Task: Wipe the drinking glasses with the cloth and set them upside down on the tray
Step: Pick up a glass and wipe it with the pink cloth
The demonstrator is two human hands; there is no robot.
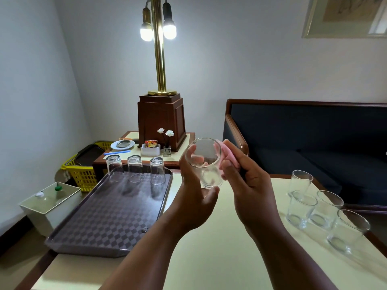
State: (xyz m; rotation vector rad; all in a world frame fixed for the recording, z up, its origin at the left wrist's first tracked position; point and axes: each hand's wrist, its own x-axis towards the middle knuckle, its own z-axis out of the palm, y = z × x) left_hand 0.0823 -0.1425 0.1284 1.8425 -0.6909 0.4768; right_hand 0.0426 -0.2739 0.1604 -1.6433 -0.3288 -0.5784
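The held drinking glass (206, 164) hangs above the table (209, 258), just right of the tray's right edge. It is tilted, with its long axis leaning back so that the open mouth faces up and towards the person and the base points down and away. The left hand (194, 197) wraps it from the left, fingers curled behind the wall and thumb under the base. The right hand (247, 185) pinches the pink cloth (227, 155) against the glass's right wall, where the cloth seems folded over the rim.

The brown tray (109, 216) lies left of both hands, nearer the left hand. Three inverted glasses (135, 167) stand in a row along its far edge, and the chequered area nearer the person is free. Four upright glasses (325, 210) wait near the table's right edge.

Wiping looks under way. Setting this glass down would call for turning it mouth down and carrying it left.
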